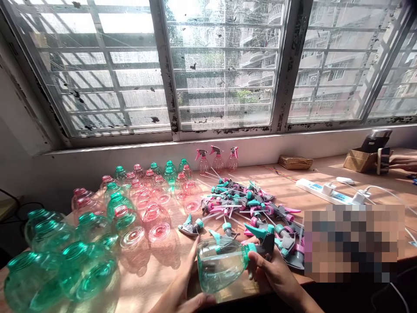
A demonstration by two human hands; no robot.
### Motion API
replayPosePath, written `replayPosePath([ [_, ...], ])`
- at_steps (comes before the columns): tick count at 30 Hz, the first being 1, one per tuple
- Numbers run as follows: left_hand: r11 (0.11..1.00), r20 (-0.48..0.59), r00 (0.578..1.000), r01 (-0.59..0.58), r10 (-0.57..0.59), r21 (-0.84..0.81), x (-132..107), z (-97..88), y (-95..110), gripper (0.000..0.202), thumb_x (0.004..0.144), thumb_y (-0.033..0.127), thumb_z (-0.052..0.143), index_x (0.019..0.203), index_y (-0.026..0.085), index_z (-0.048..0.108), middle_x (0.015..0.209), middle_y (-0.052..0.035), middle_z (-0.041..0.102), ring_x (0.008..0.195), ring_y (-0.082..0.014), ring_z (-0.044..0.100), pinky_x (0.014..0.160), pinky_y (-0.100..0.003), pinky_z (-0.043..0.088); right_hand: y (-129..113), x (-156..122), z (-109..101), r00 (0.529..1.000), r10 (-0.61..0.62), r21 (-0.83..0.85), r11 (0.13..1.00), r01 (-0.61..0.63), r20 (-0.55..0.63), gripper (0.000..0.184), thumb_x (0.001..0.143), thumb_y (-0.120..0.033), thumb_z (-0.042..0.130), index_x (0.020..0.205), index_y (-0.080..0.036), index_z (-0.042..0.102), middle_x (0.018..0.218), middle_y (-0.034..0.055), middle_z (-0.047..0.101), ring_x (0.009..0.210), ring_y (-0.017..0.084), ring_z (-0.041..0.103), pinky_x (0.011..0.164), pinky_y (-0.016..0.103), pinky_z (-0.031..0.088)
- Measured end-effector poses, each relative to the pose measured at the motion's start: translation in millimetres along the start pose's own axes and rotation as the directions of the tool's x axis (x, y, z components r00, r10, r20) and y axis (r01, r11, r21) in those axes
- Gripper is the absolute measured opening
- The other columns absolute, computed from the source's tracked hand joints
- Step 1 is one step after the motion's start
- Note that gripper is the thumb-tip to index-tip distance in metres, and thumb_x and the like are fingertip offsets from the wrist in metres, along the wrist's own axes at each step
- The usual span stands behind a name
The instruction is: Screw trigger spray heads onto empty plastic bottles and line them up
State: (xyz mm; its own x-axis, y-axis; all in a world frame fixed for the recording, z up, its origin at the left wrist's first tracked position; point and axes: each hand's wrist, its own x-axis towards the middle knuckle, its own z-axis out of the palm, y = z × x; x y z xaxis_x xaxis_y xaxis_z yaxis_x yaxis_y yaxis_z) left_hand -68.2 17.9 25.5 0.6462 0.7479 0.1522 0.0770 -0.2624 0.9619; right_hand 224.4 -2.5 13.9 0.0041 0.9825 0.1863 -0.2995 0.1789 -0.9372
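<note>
Near the table's front edge, a clear green spray bottle (pixel 220 265) lies tilted on its side between my hands, its neck pointing right. My left hand (pixel 186 287) is wrapped round the bottle's base end, with the thumb below. At the neck, my right hand (pixel 275 269) grips the green collar of a trigger sprayer head (pixel 265 239) with a teal lever and dark grey body. The head sits on the bottle's neck; how tightly, I cannot tell. Just beyond lies a pile of loose teal, pink and grey sprayer heads (pixel 241 198) with thin tubes.
Several open green bottles (pixel 89 265) and pink bottles (pixel 159 221) stand on the left. Three bottles with pink-grey heads (pixel 217 160) stand by the wall. A power strip (pixel 322 191), brown package (pixel 295 162) and cardboard box (pixel 360 160) are right, near another person's hand (pixel 404 161).
</note>
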Motion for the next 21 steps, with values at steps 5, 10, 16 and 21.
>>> replayPosePath([
  [5, 0.992, 0.006, 0.999, -0.050, 0.051, -0.115, 3.3, 9.9, 1.7, 0.109, 0.100, 0.046, 0.069, 0.167, 0.039, -0.016, 0.173, -0.0137, 0.038, 0.153, -0.0370, 0.045, 0.126, -0.059, 0.033, -3.9, -0.4, 0.8, 1.000, -0.011, -0.054, 0.998, 0.013, 0.022, 0.044, 0.089, -0.053, 0.082, 0.067, -0.015, 0.075, 0.054, 0.0044, 0.073, 0.047, 0.017, 0.067, 0.048, 0.024, 0.053],
  [10, 0.974, 0.013, 0.999, -0.046, 0.050, -0.224, 2.3, 8.6, 5.4, 0.101, 0.098, 0.036, 0.074, 0.169, 0.043, 0.002, 0.177, -0.0094, 0.029, 0.155, -0.0373, 0.042, 0.125, -0.058, 0.036, -1.8, -0.1, -0.7, 1.000, 0.005, -0.006, 1.000, -0.005, -0.009, 0.038, 0.086, -0.053, 0.085, 0.085, -0.017, 0.072, 0.055, 0.0016, 0.075, 0.046, 0.017, 0.068, 0.048, 0.024, 0.054],
  [16, 0.992, -0.034, 0.999, -0.030, 0.026, -0.120, -0.4, 7.4, 7.5, 0.086, 0.102, 0.038, 0.069, 0.166, 0.049, 0.013, 0.179, -0.0062, 0.024, 0.152, -0.0352, 0.048, 0.123, -0.054, 0.039, -1.1, 0.6, -1.6, 1.000, 0.017, 0.019, 1.000, -0.017, -0.002, 0.038, 0.086, -0.051, 0.086, 0.098, -0.018, 0.070, 0.055, 0.0001, 0.075, 0.047, 0.018, 0.069, 0.048, 0.025, 0.055],
  [21, 0.995, 0.006, 0.999, 0.033, -0.033, -0.094, -2.8, 5.8, 8.0, 0.108, 0.098, 0.049, 0.072, 0.168, 0.041, -0.011, 0.168, -0.0143, 0.046, 0.150, -0.0365, 0.050, 0.124, -0.056, 0.036, -3.0, -0.6, 0.0, 1.000, 0.003, -0.014, 1.000, -0.004, -0.008, 0.039, 0.086, -0.054, 0.085, 0.096, -0.019, 0.070, 0.053, 0.0001, 0.074, 0.047, 0.019, 0.069, 0.049, 0.026, 0.054],
])
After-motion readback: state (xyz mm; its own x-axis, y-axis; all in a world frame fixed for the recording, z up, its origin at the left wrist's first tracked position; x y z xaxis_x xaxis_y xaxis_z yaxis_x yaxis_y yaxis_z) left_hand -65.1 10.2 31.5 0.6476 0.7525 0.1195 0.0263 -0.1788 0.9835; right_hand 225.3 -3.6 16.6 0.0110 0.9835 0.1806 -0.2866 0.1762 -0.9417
